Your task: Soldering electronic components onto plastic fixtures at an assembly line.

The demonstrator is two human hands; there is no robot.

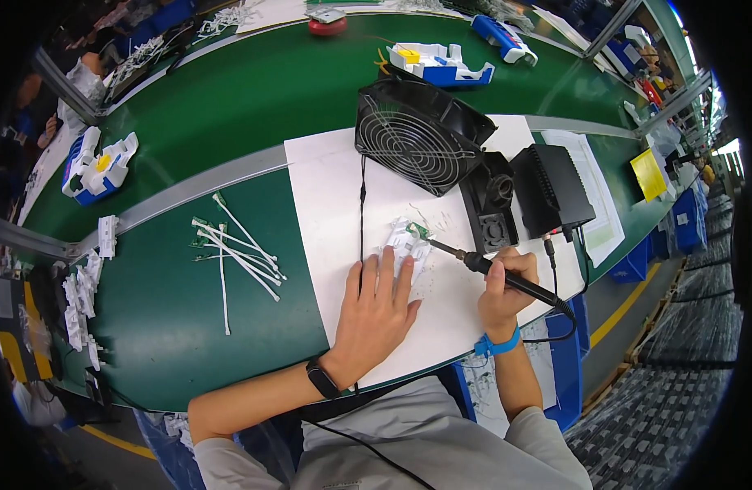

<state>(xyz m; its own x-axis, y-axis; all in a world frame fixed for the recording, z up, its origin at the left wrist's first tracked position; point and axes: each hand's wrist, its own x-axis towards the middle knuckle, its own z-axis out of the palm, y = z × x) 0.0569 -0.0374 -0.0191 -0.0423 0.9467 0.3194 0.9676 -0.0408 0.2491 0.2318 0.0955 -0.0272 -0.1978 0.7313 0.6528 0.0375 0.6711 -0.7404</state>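
My right hand is closed round the handle of a black soldering iron. The iron's tip points left and meets, or nearly meets, a small green circuit board. That board lies at the far end of a white plastic part on a white sheet. With fingers stretched out flat, my left hand rests on the sheet, its fingertips on the near end of the white part. Whatever lies beneath those fingertips is hidden.
A black fan stands beyond the work, beside a soldering iron stand and a black power unit. White cables with small green boards lie at left. White plastic parts line the left edge. Blue-and-white housings sit farther back.
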